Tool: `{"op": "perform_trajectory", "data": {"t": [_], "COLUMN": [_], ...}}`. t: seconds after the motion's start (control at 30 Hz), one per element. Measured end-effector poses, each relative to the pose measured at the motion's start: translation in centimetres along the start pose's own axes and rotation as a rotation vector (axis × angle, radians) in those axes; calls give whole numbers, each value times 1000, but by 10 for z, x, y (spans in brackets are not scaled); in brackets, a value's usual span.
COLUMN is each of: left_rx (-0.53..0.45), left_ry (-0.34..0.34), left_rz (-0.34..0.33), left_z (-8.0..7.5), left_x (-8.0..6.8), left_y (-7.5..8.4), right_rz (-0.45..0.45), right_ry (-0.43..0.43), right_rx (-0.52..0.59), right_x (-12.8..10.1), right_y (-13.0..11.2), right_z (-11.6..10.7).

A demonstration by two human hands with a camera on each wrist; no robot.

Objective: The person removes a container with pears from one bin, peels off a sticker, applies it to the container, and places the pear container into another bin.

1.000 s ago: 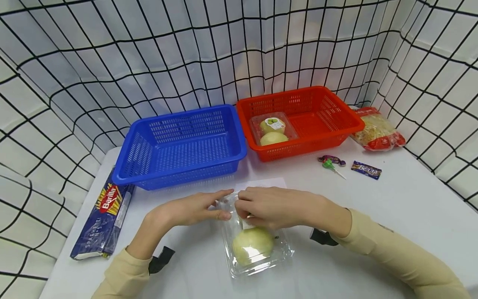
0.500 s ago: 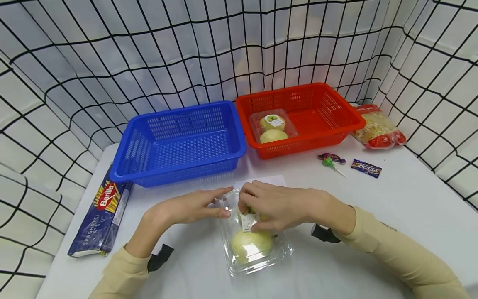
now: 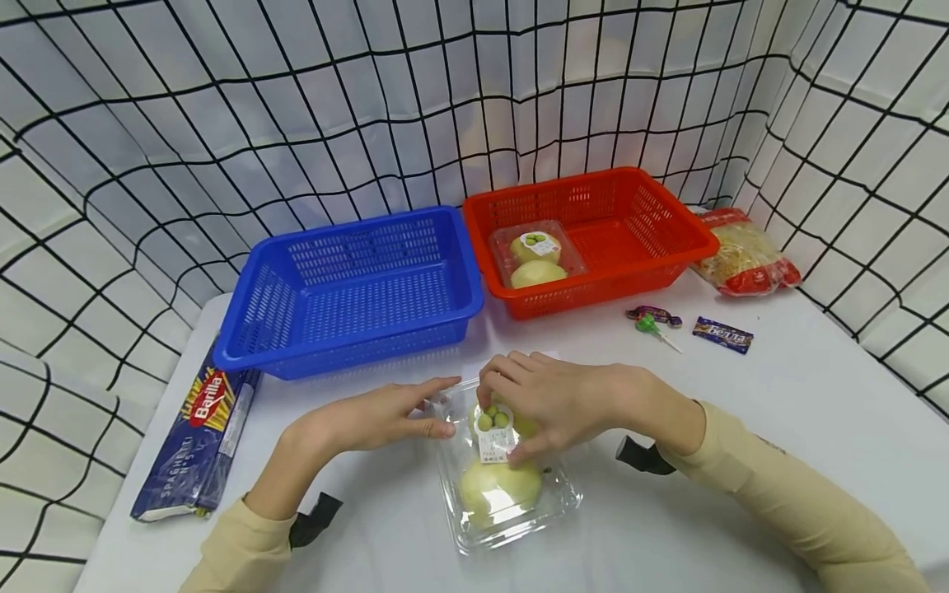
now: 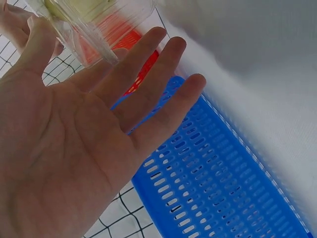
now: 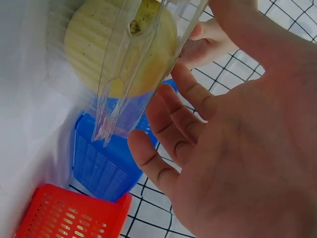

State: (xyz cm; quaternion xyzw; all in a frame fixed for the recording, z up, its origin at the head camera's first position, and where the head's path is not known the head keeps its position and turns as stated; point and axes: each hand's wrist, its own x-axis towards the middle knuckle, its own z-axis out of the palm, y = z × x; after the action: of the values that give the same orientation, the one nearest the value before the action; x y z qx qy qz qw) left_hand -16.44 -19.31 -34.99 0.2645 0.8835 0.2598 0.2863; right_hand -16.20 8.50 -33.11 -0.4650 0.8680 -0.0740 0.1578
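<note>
Your left hand (image 3: 371,418): fingers straight, tips touching.
Your right hand (image 3: 552,399): fingers curled, gripping from above.
Your forearms: angled inward.

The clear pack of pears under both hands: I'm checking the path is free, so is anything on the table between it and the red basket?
Nothing visible. The clear pack lies near the table's front; bare white table runs up to the red basket. The blue basket sits to the left, the sweets to the right.
</note>
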Motion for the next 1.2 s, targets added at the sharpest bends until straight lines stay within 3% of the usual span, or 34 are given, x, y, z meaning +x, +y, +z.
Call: {"op": "perform_trajectory", "data": {"t": [0.23,0.43,0.5,0.73,0.9,1.03,1.2], "left_rx": [-2,-6,1,16,34,53,160], "left_ry": [-1,-1,2,7,19,110,352], "left_rz": [-7,0,5,20,41,97,107], "left_z": [2,4,4,1,0,-6,-24], "left_x": [0,-1,0,0,0,-3,-11], "left_y": [1,-1,-2,-2,-4,-8,-5], "right_rz": [-23,-125,-144,-95,-69,-38,31], "right_ry": [-52,91,91,-2,-8,55,72], "right_rx": [73,122,119,16,67,125,186], "right_x": [-1,2,4,7,6,9,14], "right_y": [9,7,3,-2,8,17,27], "right_z": [-4,-5,-3,2,-1,-2,5]}}
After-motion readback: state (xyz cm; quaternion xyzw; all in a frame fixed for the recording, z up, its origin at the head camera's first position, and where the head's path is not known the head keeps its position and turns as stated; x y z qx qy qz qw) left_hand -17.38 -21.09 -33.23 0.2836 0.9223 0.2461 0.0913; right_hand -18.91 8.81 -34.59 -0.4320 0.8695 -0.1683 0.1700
